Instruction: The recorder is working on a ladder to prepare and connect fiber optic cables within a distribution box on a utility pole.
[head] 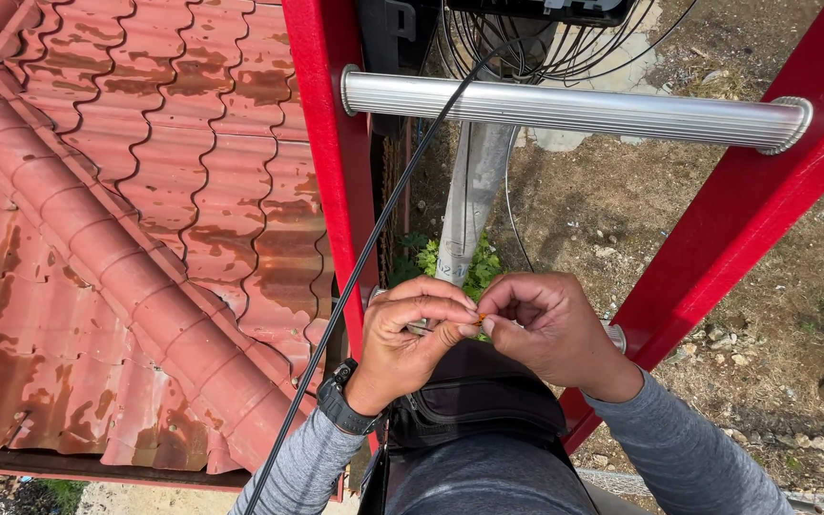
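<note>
My left hand (412, 334) and my right hand (541, 324) meet at chest height between the red ladder rails. Their fingertips pinch a tiny orange piece (481, 319) between them; what it is stays too small to tell. A black watch sits on my left wrist. A thin black cable (374, 243) runs from the lower left, past my left wrist, up to a coil of black cables (545, 48) under a dark box on a grey pole (474, 191). A black pouch (479, 396) hangs at my waist just under the hands.
A red ladder (331, 153) with a ribbed aluminium rung (574, 110) stands around me. A rusty red tiled roof (126, 210) fills the left. Far below lie bare dirt and stones (765, 324) and a green weed at the pole's foot.
</note>
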